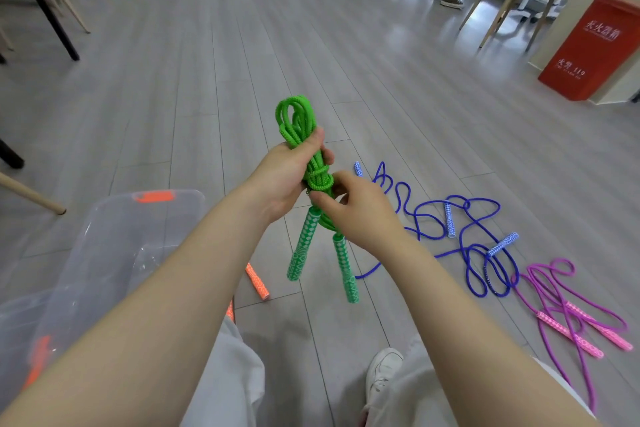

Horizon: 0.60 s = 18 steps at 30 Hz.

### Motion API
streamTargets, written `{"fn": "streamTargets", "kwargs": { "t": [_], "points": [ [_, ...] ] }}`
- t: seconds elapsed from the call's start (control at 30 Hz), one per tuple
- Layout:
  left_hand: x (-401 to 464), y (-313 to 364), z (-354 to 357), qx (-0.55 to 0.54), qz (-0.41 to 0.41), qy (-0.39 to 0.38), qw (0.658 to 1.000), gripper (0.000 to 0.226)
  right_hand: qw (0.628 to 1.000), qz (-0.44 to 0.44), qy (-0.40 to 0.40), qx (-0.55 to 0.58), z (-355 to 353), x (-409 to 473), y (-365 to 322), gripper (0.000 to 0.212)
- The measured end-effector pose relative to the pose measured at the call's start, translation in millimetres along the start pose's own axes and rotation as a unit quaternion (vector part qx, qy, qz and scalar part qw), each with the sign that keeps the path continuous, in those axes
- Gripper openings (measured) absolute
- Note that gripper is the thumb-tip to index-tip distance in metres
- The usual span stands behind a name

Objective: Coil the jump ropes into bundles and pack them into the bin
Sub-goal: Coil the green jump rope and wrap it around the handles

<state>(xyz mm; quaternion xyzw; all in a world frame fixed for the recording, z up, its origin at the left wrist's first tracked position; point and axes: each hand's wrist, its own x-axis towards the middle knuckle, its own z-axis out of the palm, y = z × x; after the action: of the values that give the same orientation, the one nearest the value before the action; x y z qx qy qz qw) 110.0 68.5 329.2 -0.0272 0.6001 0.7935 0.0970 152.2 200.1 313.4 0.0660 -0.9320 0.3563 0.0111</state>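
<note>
The left hand (289,177) grips the coiled green jump rope (304,149) upright — loops kept gathered — while the right hand (353,208) pinches its wrapped middle, above the floor beside the clear bin (114,218).

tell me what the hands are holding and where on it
The green jump rope: the left hand grips the coiled bundle's middle, the right hand pinches the wrap just above the handles.

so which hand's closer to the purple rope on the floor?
Right. The right hand, pinching the green rope bundle, sits on the side of the purple rope; the left hand grips the bundle farther away.
</note>
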Motion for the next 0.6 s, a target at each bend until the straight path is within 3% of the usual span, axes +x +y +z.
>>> {"fn": "streamTargets", "kwargs": {
  "t": [0.13,0.33,0.47,0.6],
  "points": [
    [0.0,0.6,-3.0,0.035,0.021,-0.059,0.997,0.019,0.998,0.026,-0.003,0.064,-12.1,6.7,5.7,0.02],
    [0.6,-25.2,-12.5,0.183,-0.038,-0.121,0.975,0.05,0.944,0.109,0.043,0.309,-21.3,16.4,12.7,0.018],
    [5.4,-52.6,-17.2,0.17,-0.14,-0.167,0.961,0.038,0.879,0.197,0.005,0.433,-14.0,25.1,24.4,0.019],
    [25.3,-68.2,-29.1,0.18,-0.197,-0.191,0.945,0.025,0.862,0.25,-0.018,0.44,12.7,42.2,36.4,0.016]
  ]
}}
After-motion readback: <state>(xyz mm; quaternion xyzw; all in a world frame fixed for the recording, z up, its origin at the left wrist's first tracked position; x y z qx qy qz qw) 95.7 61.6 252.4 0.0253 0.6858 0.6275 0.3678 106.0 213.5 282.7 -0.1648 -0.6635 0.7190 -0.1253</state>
